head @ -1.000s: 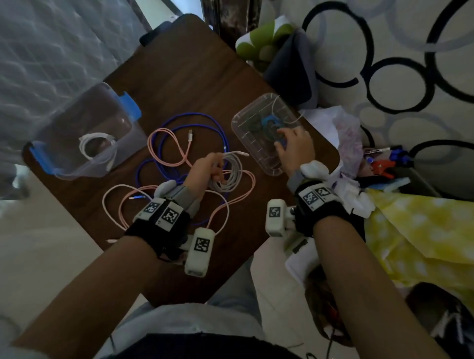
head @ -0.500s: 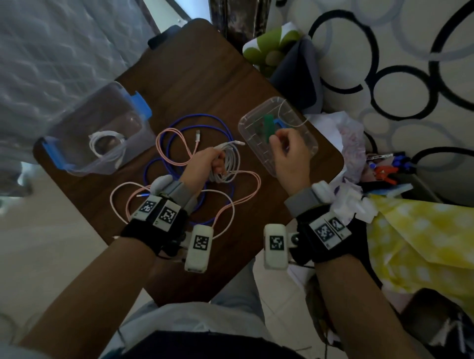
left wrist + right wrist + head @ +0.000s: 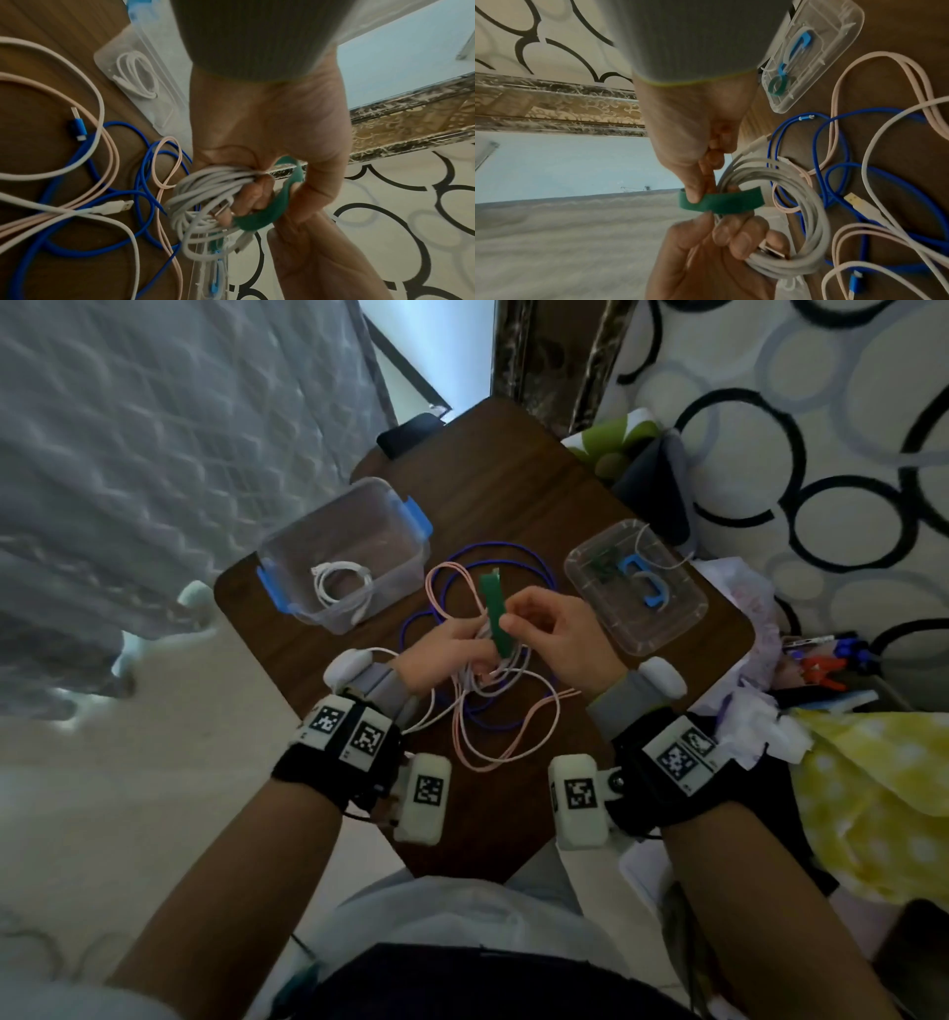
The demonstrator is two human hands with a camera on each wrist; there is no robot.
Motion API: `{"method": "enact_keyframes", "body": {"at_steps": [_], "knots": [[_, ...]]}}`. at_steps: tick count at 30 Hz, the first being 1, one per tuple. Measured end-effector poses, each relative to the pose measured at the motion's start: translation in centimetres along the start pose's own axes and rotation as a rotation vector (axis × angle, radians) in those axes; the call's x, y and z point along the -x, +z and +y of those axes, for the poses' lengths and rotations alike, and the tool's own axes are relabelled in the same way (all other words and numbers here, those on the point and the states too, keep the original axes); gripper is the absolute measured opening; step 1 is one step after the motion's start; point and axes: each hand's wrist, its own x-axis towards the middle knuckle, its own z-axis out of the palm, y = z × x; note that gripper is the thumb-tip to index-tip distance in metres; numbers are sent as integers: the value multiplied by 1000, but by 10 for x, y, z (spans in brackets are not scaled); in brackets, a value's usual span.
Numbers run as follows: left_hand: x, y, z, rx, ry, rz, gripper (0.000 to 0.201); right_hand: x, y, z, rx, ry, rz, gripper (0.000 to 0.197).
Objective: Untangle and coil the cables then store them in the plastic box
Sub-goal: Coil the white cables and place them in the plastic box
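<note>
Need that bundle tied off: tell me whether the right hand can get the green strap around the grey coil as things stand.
Probably yes: the right hand pinches the green strap right against the grey coil, which the left hand holds up off the table.

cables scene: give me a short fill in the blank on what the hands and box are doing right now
1. The right hand pinches a ____ strap.
2. The left hand grips a coiled ____ cable.
3. The coiled white cable lies inside the plastic ____.

Missing words: green; grey; box
</note>
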Motion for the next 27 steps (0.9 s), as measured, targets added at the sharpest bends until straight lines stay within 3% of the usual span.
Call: {"method": "enact_keyframes", "body": {"at_steps": [2, 8, 11, 14, 22, 27], "knots": [[3, -2, 0, -34, 11, -41, 10, -2, 2, -1, 17, -26, -9, 14], [6, -6, -7, 87, -48, 12, 24, -8, 16, 1, 164, -106, 8, 12], [7, -9, -8, 94, -70, -67, 23, -5, 23, 1, 96, -107, -56, 17], [8, -9, -9, 73, -108, -165, 25, -3, 26, 6, 187, -117, -61, 17], [5, -6, -7, -296, -19, -149, 25, 0, 25, 8, 216, -83, -29, 11], [5, -8, -11, -523, 63, -65, 23, 3, 32, 11, 141, -53, 21, 14]]}}
